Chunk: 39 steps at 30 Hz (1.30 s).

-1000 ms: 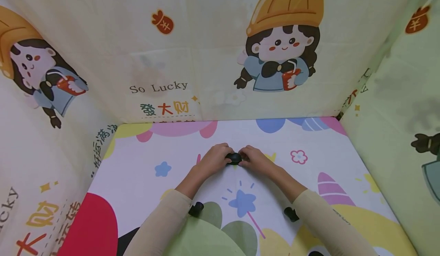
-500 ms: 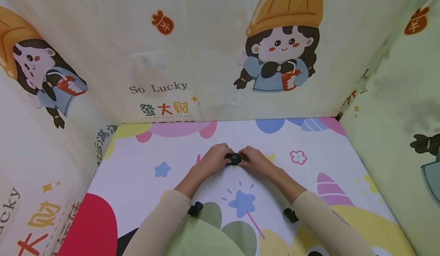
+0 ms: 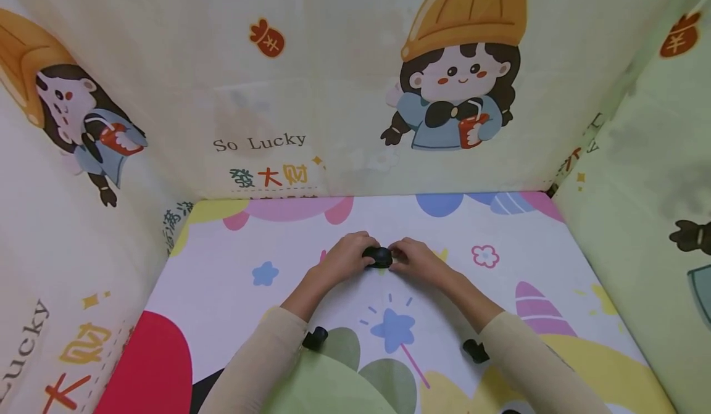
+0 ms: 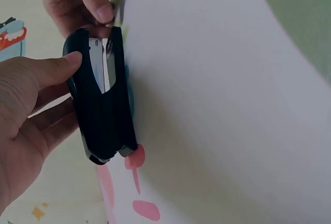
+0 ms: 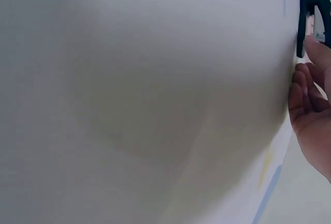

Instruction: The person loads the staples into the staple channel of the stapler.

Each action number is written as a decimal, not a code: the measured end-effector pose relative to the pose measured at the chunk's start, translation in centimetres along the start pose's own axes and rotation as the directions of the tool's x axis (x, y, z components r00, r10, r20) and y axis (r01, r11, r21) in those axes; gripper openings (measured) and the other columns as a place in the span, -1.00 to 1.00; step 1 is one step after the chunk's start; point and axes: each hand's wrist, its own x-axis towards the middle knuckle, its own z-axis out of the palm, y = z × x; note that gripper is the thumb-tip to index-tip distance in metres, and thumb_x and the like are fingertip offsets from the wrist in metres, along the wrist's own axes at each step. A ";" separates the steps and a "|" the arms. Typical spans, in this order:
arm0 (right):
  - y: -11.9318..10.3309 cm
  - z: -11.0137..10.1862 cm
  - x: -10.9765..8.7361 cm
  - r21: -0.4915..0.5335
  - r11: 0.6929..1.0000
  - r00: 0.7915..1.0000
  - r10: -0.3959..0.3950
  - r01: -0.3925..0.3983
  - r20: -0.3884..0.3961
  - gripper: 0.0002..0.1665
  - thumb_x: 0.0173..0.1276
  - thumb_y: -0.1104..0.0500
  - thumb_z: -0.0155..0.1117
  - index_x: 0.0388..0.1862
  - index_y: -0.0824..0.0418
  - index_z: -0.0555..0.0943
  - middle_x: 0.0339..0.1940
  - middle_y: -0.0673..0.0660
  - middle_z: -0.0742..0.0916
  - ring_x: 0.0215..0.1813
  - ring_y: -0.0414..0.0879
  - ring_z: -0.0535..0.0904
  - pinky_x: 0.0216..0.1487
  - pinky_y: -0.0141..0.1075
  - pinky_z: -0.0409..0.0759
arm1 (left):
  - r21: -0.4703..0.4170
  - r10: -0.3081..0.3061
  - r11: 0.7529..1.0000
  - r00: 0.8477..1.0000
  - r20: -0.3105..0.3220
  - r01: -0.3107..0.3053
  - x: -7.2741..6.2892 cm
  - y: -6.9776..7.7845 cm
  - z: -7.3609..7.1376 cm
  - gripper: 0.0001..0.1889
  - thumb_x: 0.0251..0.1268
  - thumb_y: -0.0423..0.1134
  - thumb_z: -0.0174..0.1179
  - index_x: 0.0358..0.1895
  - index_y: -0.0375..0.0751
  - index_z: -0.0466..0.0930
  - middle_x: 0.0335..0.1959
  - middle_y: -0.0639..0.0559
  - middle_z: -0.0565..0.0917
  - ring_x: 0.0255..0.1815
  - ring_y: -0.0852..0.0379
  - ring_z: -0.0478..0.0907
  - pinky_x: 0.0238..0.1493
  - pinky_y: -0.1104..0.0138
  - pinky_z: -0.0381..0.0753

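A black stapler (image 3: pixel 380 257) is raised at or just above the far middle of the tabletop. My left hand (image 3: pixel 345 258) grips it, with the thumb (image 4: pixel 73 58) on one side and fingers on the other. In the left wrist view the stapler (image 4: pixel 98 110) lies on its side, its two arms parted at the front and bright metal showing between. At that front end is my right hand (image 3: pixel 418 261), thumb and bent fingers by the gap. One fingertip (image 4: pixel 98 30) shows at the mouth. Whether the right hand pinches anything there is hidden.
The table (image 3: pixel 433 303) wears a white cover with printed shapes. Patterned cloth walls (image 3: pixel 344 93) enclose its back and sides. Near each sleeve a small black object (image 3: pixel 316 338) shows; the other black piece (image 3: pixel 476 350) is by the right forearm.
My left hand keeps its hold on the stapler. The stapler has turned slightly, and my right hand has shifted a little to the right. The head view has swung slightly.
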 end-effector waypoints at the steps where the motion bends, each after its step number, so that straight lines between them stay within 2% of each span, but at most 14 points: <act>1: 0.1 -0.1 -0.1 0.000 1.000 1.000 -0.003 0.003 0.000 -0.53 0.19 0.10 0.45 0.06 0.20 0.61 -0.15 0.07 0.66 -0.11 -0.13 0.57 -0.01 -0.22 0.59 | 0.003 0.000 1.000 1.000 0.008 0.000 0.0 -0.1 0.1 -0.71 0.20 -0.24 0.34 0.01 -0.11 0.66 -0.08 0.02 0.67 -0.04 0.09 0.60 0.07 0.22 0.59; 6: 0.8 -1.1 -0.9 0.003 1.000 0.999 -0.025 0.025 -0.024 -0.52 0.17 0.15 0.46 0.08 0.23 0.60 -0.12 0.10 0.68 -0.10 -0.08 0.59 0.00 -0.17 0.59 | 0.030 -0.024 0.999 0.998 0.055 0.022 -0.5 -0.5 0.2 -0.57 0.22 -0.14 0.33 0.16 -0.08 0.57 0.06 0.03 0.63 0.07 0.09 0.57 0.14 0.22 0.56; 10: 1.3 -2.3 -1.4 0.002 1.000 0.999 -0.022 0.022 -0.049 -0.55 0.21 0.15 0.42 0.07 0.26 0.60 -0.11 0.13 0.69 -0.06 -0.03 0.62 0.02 -0.13 0.60 | 0.063 -0.055 0.997 0.997 0.047 0.052 -1.1 -0.9 -0.5 -0.48 0.25 -0.05 0.30 0.26 -0.06 0.49 0.13 0.02 0.59 0.14 0.09 0.54 0.18 0.20 0.55; 15: 1.6 -4.1 -2.5 0.003 1.000 0.997 0.018 -0.018 -0.074 -0.55 0.30 0.11 0.34 0.12 0.26 0.57 0.00 0.15 0.69 0.07 0.04 0.62 0.11 -0.05 0.58 | 0.095 -0.087 0.992 0.996 -0.001 0.087 -2.0 -1.4 -2.4 -0.46 0.28 0.03 0.25 0.29 -0.06 0.46 0.17 0.01 0.56 0.17 0.09 0.52 0.20 0.19 0.55; 18: 1.8 -5.3 -3.1 -0.015 1.000 0.994 0.003 -0.005 -0.109 -0.55 0.32 0.11 0.32 0.14 0.27 0.56 0.06 0.16 0.68 0.11 0.07 0.62 0.15 -0.02 0.56 | 0.115 -0.089 0.989 0.995 -0.049 0.094 -2.6 -1.8 -3.5 -0.46 0.30 0.06 0.22 0.28 -0.07 0.46 0.18 -0.02 0.54 0.18 0.07 0.50 0.22 0.18 0.54; 22: 2.1 -6.9 -3.8 -0.066 0.998 0.986 -0.034 0.023 -0.163 -0.56 0.34 0.13 0.30 0.13 0.30 0.56 0.10 0.19 0.68 0.16 0.11 0.59 0.19 0.02 0.53 | 0.139 -0.074 0.986 0.990 -0.116 0.090 -3.6 -2.6 -4.8 -0.45 0.32 0.09 0.19 0.28 -0.10 0.44 0.21 -0.04 0.52 0.24 0.04 0.47 0.24 0.14 0.53; 28: 2.5 -9.1 -5.0 -0.164 0.986 0.980 -0.003 -0.031 -0.199 -0.52 0.37 0.03 0.26 0.18 0.24 0.52 0.16 0.20 0.64 0.26 0.13 0.52 0.27 0.06 0.46 | 0.195 -0.072 0.975 0.984 -0.162 0.104 -5.1 -3.8 -5.9 -0.38 0.32 0.13 0.16 0.35 -0.08 0.38 0.27 -0.10 0.46 0.31 -0.04 0.41 0.25 0.09 0.51; 33: 3.1 -10.6 -6.0 -0.281 0.959 0.957 -0.047 -0.037 -0.287 -0.49 0.34 0.08 0.29 0.21 0.26 0.49 0.19 0.24 0.60 0.26 0.16 0.49 0.25 0.09 0.46 | 0.250 -0.108 0.956 0.975 -0.193 0.155 -6.1 -4.9 -6.5 -0.31 0.31 0.16 0.15 0.45 0.00 0.26 0.38 -0.12 0.37 0.40 -0.08 0.32 0.32 0.04 0.44; 39: 3.9 -11.8 -6.9 -0.434 0.900 0.902 -0.159 -0.035 -0.402 -0.39 0.25 0.15 0.36 0.25 0.33 0.47 0.25 0.29 0.57 0.27 0.23 0.47 0.25 0.14 0.44 | 0.327 -0.138 0.921 0.962 -0.234 0.212 -7.2 -6.5 -7.1 -0.23 0.32 0.23 0.09 0.50 -0.03 0.14 0.48 -0.17 0.25 0.50 -0.15 0.17 0.45 -0.01 0.24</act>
